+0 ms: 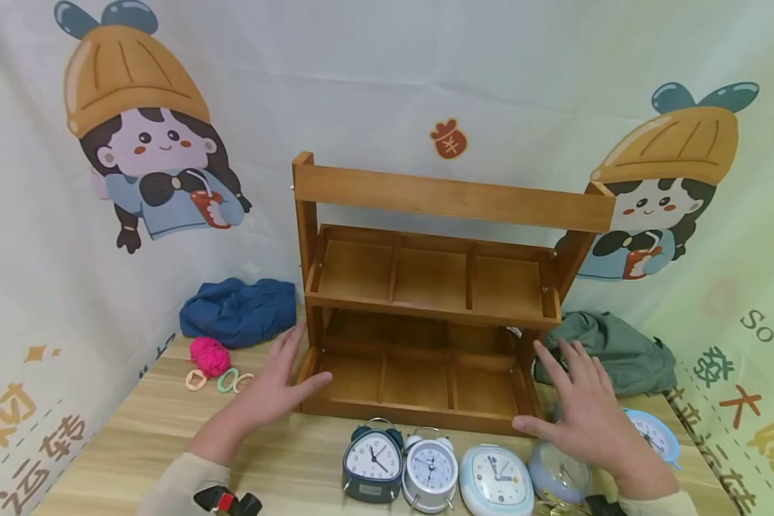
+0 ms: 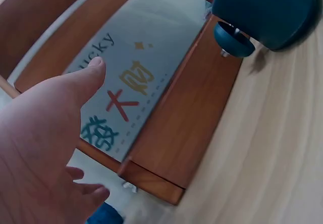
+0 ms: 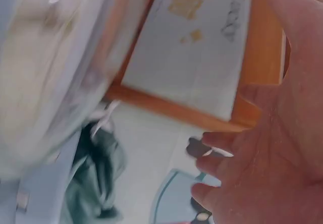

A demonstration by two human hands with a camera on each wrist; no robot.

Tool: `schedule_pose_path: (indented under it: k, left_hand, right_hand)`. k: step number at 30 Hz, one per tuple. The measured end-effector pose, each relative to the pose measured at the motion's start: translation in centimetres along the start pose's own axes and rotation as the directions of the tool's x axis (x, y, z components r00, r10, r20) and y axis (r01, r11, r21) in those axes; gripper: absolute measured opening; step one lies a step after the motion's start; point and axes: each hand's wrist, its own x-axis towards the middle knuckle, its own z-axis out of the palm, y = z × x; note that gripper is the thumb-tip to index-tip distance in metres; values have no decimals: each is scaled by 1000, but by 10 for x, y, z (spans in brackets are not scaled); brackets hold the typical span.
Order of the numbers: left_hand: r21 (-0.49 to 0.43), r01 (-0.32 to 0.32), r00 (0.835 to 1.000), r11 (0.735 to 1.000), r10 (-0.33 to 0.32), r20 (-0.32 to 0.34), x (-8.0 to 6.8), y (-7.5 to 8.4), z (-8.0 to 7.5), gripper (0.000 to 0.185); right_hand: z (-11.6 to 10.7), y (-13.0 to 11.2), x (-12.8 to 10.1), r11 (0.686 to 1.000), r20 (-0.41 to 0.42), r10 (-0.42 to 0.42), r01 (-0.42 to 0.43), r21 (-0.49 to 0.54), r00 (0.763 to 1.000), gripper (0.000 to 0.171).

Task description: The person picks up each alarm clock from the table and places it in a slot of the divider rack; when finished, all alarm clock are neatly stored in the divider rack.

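A two-tier wooden shelf with divided compartments and a top rail stands at the middle of the table. Beside its lower left end is my left hand, fingers spread and thumb pointing inward; the left wrist view shows nothing in the palm. My right hand is at the lower right end, also spread, with its thumb toward the shelf's front edge. In front stand a dark teal alarm clock, a white twin-bell clock, a pale blue square clock and a lavender clock, partly behind the right forearm.
Blue cloth lies at the back left, with a pink yarn ball and several small rings before it. Green cloth is at the back right. A light blue clock sits beyond the right wrist. Printed curtain hangs behind.
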Motion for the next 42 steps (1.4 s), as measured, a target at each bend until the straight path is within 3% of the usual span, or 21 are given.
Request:
schedule_pose_path:
  k: [6, 10, 16, 23, 28, 33, 42]
  left_hand:
    - [-145, -7, 1000, 989, 11, 23, 4, -16, 8, 104]
    - [-258, 28, 998, 966, -15, 53, 8, -28, 10, 94]
    - [-311, 45, 996, 949, -20, 84, 7, -40, 9, 86]
    - [-338, 18, 995, 941, 17, 102, 4, -51, 5, 77]
    - [-335, 23, 994, 942, 15, 111, 1, -55, 4, 73]
    - [-334, 37, 993, 942, 2, 116, -1, -59, 4, 73]
    - [-426, 43, 989, 904, 23, 149, -2, -64, 2, 69]
  right_hand:
    - [-2, -31, 1, 991, 36, -108, 104, 86, 994, 115]
    - [3, -53, 5, 974, 124, -150, 125, 191, 981, 108]
    - [10, -84, 19, 937, 242, -261, 185, 295, 935, 102]
    - [22, -118, 34, 920, 353, -339, 228, 319, 872, 103]
    - [33, -135, 42, 916, 415, -354, 221, 336, 838, 102]
    - [44, -148, 46, 918, 447, -361, 229, 323, 818, 102]
    - [64, -161, 53, 937, 550, -315, 162, 309, 773, 100]
